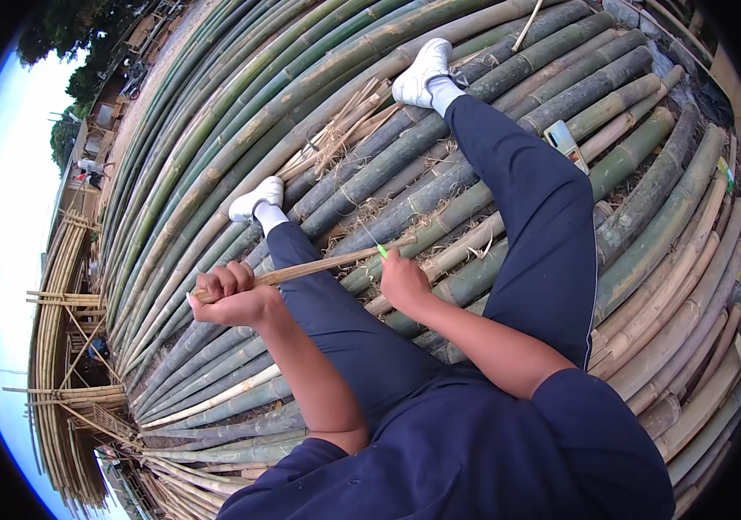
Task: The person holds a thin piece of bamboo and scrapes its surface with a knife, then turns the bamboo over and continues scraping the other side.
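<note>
My left hand (236, 296) is closed around one end of a flat, pale bamboo strip (310, 266), which runs across above my legs. Near the strip's other end, my right hand (403, 279) is closed on a small knife with a bright green handle (382, 251). Its thin blade points up and away from me, beside the strip. Below the hands lie green and grey bamboo poles (440, 212) with curled shavings scattered on them.
A bundle of split bamboo strips (344, 130) lies between my white shoes (427, 74). A phone (564, 143) rests by my right knee. Bamboo scaffolding (71, 347) stands at the far left, with a distant person (91, 166) above it.
</note>
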`<control>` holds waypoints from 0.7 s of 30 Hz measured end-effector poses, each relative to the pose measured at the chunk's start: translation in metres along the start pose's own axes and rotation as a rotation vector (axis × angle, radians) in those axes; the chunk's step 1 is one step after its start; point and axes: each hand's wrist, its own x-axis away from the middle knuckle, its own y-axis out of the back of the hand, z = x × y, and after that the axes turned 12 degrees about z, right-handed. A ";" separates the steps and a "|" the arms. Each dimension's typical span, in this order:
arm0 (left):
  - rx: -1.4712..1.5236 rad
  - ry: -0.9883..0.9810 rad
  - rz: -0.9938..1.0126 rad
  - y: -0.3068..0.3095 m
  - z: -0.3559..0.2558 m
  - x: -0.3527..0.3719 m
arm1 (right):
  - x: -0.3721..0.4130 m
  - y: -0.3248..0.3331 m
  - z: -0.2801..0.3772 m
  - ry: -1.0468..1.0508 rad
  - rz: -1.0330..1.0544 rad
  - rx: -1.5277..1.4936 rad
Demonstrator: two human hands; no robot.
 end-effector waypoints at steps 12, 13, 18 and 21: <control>0.005 0.018 -0.018 0.010 0.003 -0.007 | 0.026 0.021 0.039 0.377 0.035 0.017; -0.001 0.021 -0.026 0.010 0.002 -0.005 | 0.018 0.006 0.025 0.375 0.045 0.018; -0.012 0.004 -0.043 0.009 0.003 -0.006 | -0.005 -0.009 -0.008 0.106 0.030 0.119; -0.008 0.014 -0.061 0.008 0.002 -0.006 | 0.010 0.003 0.022 0.234 0.012 0.046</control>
